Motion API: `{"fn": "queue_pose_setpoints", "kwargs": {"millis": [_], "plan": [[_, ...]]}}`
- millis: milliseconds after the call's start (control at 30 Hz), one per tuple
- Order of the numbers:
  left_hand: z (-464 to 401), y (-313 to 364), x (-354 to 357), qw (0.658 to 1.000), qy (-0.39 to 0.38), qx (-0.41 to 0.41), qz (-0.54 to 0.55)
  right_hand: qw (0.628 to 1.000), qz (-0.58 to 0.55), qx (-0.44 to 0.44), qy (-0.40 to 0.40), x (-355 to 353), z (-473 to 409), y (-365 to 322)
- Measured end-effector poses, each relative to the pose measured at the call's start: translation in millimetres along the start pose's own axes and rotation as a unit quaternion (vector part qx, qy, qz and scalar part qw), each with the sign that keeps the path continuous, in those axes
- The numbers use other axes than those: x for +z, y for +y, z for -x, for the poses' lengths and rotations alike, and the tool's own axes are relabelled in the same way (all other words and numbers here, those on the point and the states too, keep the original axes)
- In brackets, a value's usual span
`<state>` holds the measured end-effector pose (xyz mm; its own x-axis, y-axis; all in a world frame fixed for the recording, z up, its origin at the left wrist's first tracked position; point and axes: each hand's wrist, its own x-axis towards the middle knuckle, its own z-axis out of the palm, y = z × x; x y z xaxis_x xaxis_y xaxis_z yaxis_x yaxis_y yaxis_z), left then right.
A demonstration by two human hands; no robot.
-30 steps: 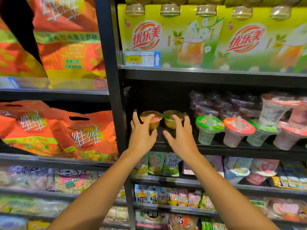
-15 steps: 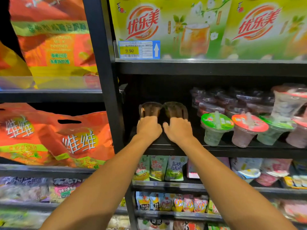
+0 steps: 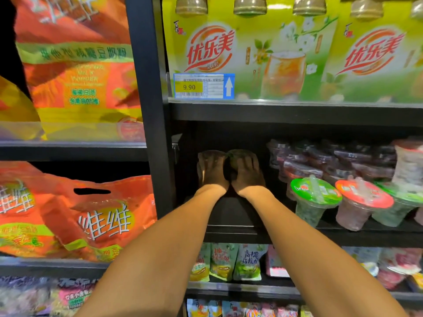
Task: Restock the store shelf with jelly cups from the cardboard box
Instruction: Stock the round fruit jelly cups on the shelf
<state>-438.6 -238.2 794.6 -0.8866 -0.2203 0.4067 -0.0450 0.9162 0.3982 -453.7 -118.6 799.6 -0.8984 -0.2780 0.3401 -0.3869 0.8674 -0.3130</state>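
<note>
**Cups pushed deep into shelf**

Left hand (image 3: 212, 171) and right hand (image 3: 247, 171) lie side by side in the shelf's shadow, fingers draped over two jelly cups (image 3: 229, 155). Grip: fingers rest on the cup tops; whether they are clamped round them, cannot tell. A second ago both hands were spread near the front lip; the cups now sit far back on the shelf (image 3: 231, 216). Judgement: this pair nearly placed, left of green-lidded cup (image 3: 314, 194).

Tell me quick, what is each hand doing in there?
Left hand: deep in the dark shelf, fingers laid over a jelly cup; grip cannot be told.
Right hand: the same on the next cup; cannot be told.
</note>
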Motion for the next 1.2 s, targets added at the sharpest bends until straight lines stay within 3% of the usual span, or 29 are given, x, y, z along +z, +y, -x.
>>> {"fn": "queue_pose_setpoints", "kwargs": {"millis": [133, 500, 667, 767, 867, 1033, 1200], "plan": [[20.3, 9.3, -3.7, 1.0, 0.01, 0.003, -0.014, 0.999, -0.011, 0.004, 0.031, 4.1, 10.7, 2.0], [7.6, 5.8, -6.8, 0.998, -0.036, 0.023, -0.037, 0.998, -0.054, 0.004, -0.03, -2.9, 12.1, 6.4], [66.6, 30.5, -55.3, 0.985, -0.155, -0.023, -0.069, 0.993, -0.041, 0.013, -0.108, -43.6, 69.0, -5.2], [120.3, 43.0, -78.6, 0.993, -0.06, 0.066, -0.084, 0.992, -0.075, -0.099, -0.031, -59.1, 119.3, -4.5], [185.7, 44.4, -90.9, 0.991, -0.015, 0.132, -0.028, 0.971, -0.165, -0.169, -0.029, -72.2, 177.8, 0.9], [288.2, 29.6, -81.2, 0.981, -0.048, 0.179, -0.052, 0.956, -0.174, -0.229, -0.051, -64.6, 274.1, 38.2], [362.8, 4.6, -24.5, 0.962, -0.134, 0.232, -0.056, 0.966, -0.142, -0.184, -0.11, -18.6, 359.0, 102.4]]}}
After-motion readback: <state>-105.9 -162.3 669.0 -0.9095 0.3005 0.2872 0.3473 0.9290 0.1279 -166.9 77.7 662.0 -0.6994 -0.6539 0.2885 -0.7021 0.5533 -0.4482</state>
